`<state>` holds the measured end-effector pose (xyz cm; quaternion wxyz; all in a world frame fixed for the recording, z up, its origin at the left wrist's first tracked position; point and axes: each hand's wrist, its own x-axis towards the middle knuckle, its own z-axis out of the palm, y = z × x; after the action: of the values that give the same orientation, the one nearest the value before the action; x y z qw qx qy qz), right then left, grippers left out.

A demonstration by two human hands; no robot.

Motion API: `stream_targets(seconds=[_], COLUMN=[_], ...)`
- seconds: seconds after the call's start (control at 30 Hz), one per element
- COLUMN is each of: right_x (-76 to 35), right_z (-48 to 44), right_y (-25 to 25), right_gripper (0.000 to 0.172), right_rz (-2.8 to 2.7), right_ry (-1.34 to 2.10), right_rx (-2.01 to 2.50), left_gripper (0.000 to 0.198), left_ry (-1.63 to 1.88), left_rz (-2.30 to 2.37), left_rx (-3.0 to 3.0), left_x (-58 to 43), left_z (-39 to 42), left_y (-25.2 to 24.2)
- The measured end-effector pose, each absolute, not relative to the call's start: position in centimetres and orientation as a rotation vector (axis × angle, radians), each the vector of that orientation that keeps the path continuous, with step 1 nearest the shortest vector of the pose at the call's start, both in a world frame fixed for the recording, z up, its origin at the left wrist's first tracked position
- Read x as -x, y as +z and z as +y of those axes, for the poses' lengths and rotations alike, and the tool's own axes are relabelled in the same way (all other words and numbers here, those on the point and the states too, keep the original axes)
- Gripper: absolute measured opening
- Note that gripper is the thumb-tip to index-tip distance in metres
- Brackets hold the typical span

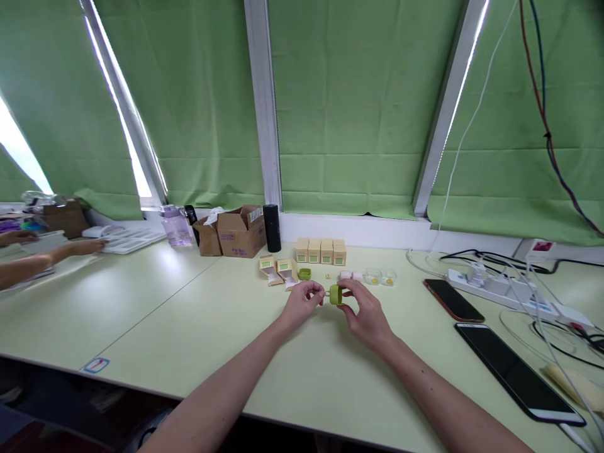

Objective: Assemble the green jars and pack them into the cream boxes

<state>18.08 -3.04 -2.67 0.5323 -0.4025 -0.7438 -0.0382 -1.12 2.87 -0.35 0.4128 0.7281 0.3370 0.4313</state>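
Observation:
My right hand (368,316) is closed around a small olive-green cup-shaped piece (336,294), held on its side just above the table. From the left, my left hand (302,304) pinches a thin pale stick or cord (326,294) that meets the green piece; whether the two are joined I cannot tell. Behind my hands lie a green open cup (304,274), a tiny yellowish part (328,276), white pieces (351,275) and clear plastic cups (380,277) with yellow bits. Two opened small cartons (287,270) lie beyond my left hand.
Several closed small cartons (320,251) stand in a row at the back. Left of them are a black cylinder (272,228), a cardboard box (240,233) and a purple bottle (176,226). Phones (519,371) and a power strip (514,290) lie right. Another person's arm (51,257) reaches in left.

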Motion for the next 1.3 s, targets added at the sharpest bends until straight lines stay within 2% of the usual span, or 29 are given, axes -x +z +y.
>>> stream_targets(seconds=[0.17,0.33,0.4,0.5,0.6,0.73,0.9,1.3], right_x=[-18.2,-18.4,-18.3,-18.3,-18.3,-18.4,-18.3,-18.0], right_z=[-3.1,-3.3,-3.4,-3.3,-3.2,-3.2,-3.3,-3.2], right_y=[-2.7,-2.5,-2.4,-2.3,-2.2,-2.2,-2.1,-2.1], right_gripper=[0.047,0.052,0.055,0.058,0.048,0.032,0.034,0.032], right_rz=[-1.8,-1.824,-1.841,-1.857,-1.866,-1.903,-1.941,-1.955], right_ry=[-0.116,-0.186,-0.188,-0.182,-0.202,-0.296,-0.361,-0.384], right_rx=[0.982,1.047,1.054,1.033,0.992,0.95,0.957,0.962], left_gripper=[0.021,0.014,0.019,0.038,0.051,0.05,0.042,0.038], left_ry=[1.1,1.274,1.321,1.344,1.317,1.276,1.314,1.392], left_rz=[0.854,0.979,0.963,0.83,0.726,0.701,0.702,0.659], left_rx=[-1.836,-1.941,-2.029,-2.201,-2.363,-2.452,-2.461,-2.482], left_x=[1.3,1.8,2.0,2.2,2.0,1.7,1.5,1.5], left_z=[2.9,2.8,2.7,2.3,1.8,1.5,1.7,1.8], left_y=[-0.3,-0.2,-0.2,-0.2,-0.1,-0.1,-0.3,-0.3])
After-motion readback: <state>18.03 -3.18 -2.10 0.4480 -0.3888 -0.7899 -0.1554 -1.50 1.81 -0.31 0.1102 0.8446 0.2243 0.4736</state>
